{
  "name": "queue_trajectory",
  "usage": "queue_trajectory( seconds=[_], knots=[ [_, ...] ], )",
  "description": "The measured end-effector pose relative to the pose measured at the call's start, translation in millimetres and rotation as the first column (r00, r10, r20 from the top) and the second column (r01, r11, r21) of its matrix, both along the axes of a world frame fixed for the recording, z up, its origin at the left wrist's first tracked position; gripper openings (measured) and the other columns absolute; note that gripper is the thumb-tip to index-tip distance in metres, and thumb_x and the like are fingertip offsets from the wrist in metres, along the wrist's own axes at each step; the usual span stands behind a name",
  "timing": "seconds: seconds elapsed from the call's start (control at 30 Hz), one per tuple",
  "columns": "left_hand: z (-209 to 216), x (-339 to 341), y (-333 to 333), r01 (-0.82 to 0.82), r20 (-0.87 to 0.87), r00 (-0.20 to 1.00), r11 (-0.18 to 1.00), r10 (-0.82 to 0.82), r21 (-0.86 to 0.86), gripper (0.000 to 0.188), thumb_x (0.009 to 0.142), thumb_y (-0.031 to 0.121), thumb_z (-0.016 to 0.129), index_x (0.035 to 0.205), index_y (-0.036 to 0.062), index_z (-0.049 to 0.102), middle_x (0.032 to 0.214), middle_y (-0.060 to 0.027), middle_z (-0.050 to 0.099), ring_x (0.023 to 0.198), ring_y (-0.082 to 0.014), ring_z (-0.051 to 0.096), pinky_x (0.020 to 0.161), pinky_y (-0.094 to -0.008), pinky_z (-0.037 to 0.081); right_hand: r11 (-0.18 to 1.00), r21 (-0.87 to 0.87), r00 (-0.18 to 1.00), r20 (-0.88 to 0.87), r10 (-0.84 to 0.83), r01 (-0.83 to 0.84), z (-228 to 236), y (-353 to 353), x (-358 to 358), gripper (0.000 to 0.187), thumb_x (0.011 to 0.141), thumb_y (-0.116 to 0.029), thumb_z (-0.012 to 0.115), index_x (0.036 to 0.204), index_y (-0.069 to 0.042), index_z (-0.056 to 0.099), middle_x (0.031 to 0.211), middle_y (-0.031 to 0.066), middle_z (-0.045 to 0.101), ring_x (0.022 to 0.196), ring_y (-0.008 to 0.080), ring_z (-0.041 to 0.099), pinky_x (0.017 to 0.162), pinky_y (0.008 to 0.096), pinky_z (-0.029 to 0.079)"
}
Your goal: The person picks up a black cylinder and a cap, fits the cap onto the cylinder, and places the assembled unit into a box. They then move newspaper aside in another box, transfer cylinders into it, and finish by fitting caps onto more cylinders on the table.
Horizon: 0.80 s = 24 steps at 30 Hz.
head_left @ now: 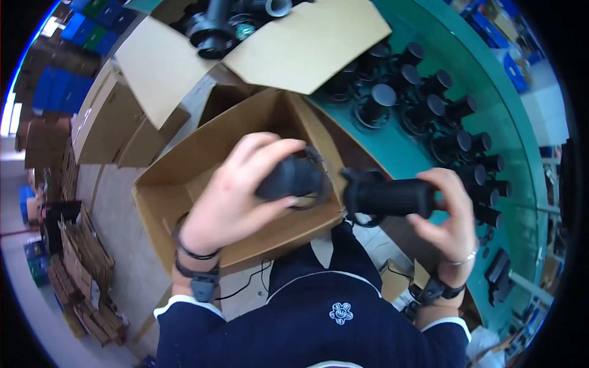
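Observation:
My left hand [236, 187] is closed around a black plastic cylinder with a wide ring-like flange [296, 178], held over an open cardboard box [161, 211]. The flange faces right and looks slightly blurred. In my right hand [453, 218], fingers and thumb grip the end of a similar black ribbed cylinder with a flange [392, 197]. This one lies sideways in the air, just past the box's right edge, its flange pointing left toward the first part. A gap separates the two cylinders. The visible inside of the box is bare brown cardboard.
Many matching black flanged cylinders [375, 105] stand in rows on the green table [512, 132] at the right. Beyond the box, another carton with raised flaps [307, 52] holds black parts. Stacked flattened cardboard [83, 264] lies at the left. A dark cable [248, 283] hangs below the box.

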<state>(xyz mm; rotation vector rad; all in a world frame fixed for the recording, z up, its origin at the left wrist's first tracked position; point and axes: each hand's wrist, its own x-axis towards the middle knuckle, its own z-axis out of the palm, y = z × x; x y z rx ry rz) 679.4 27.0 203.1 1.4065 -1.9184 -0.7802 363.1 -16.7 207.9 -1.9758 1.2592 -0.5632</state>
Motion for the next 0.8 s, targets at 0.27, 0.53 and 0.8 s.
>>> queue_trajectory(
  seconds=[0.27, 0.53, 0.8],
  knots=[
    [-215, 135, 102, -0.354, 0.211, 0.932, 0.868, 0.296, 0.347, 0.048, 0.059, 0.009, 0.073, 0.103, 0.0035, 0.054, 0.102, -0.0187, 0.052, 0.097, -0.0366, 0.055, 0.086, -0.038, 0.047, 0.669, 0.365, 0.456, -0.517, 0.724, -0.648, -231, 19, 245, 0.043, 0.071, -0.009, 0.069, 0.113, -0.012, 0.061, 0.122, 0.0169, 0.048, 0.107, 0.0337, 0.055, 0.087, 0.0408, 0.05],
    [-416, 152, 129, -0.304, 0.462, 0.886, 0.795, 0.034, 0.525, 0.046, 0.071, 0.022, 0.073, 0.114, 0.0127, 0.057, 0.116, -0.0153, 0.055, 0.108, -0.0366, 0.053, 0.091, -0.0435, 0.047, 0.752, 0.405, 0.385, -0.675, 0.63, -0.52, -449, 29, 276, 0.038, 0.088, -0.018, 0.052, 0.124, -0.005, 0.057, 0.125, 0.0162, 0.056, 0.115, 0.0312, 0.055, 0.091, 0.0401, 0.049],
    [-447, 125, 111, -0.185, 0.512, 0.84, 0.795, -0.177, 0.578, 0.055, 0.071, 0.016, 0.071, 0.123, 0.0077, 0.055, 0.122, -0.0228, 0.053, 0.112, -0.0392, 0.05, 0.097, -0.0414, 0.043, 0.663, 0.456, 0.599, -0.3, 0.742, -0.594, -328, -4, 192, 0.029, 0.085, -0.018, 0.06, 0.113, -0.009, 0.063, 0.119, 0.0139, 0.06, 0.11, 0.0316, 0.057, 0.09, 0.0392, 0.048]
  ],
)
